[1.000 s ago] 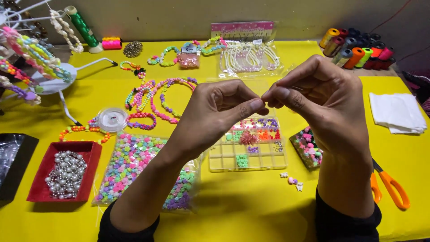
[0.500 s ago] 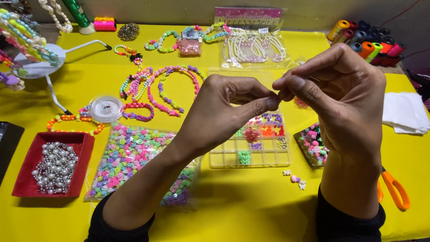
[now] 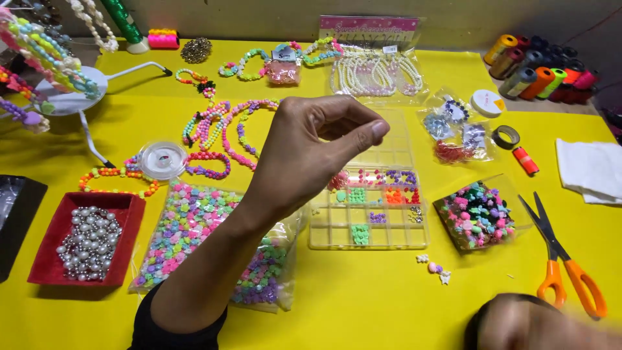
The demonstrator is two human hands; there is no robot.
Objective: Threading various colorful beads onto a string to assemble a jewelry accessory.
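My left hand (image 3: 304, 155) is raised over the yellow table (image 3: 363, 304), thumb and forefinger pinched together; nothing shows between them. Beneath and to its right lies a clear compartment box (image 3: 369, 214) with small coloured beads in several cells. A clear bag of pastel beads (image 3: 194, 240) lies under my left forearm. My right hand (image 3: 518, 324) is low at the bottom right edge, blurred, near orange-handled scissors (image 3: 564, 259) and a few loose beads (image 3: 434, 267).
A red tray of silver pearls (image 3: 84, 240) sits at the left, with a clear thread reel (image 3: 162, 160) and beaded bracelets (image 3: 220, 129) behind it. A small tray of mixed beads (image 3: 476, 214), thread spools (image 3: 538, 71), white tissue (image 3: 593, 168) and a bracelet stand (image 3: 58, 84) ring the table.
My hands have parted: the right hand dropped from the left fingertips down to the bottom right edge. The left hand stays raised and pinched.
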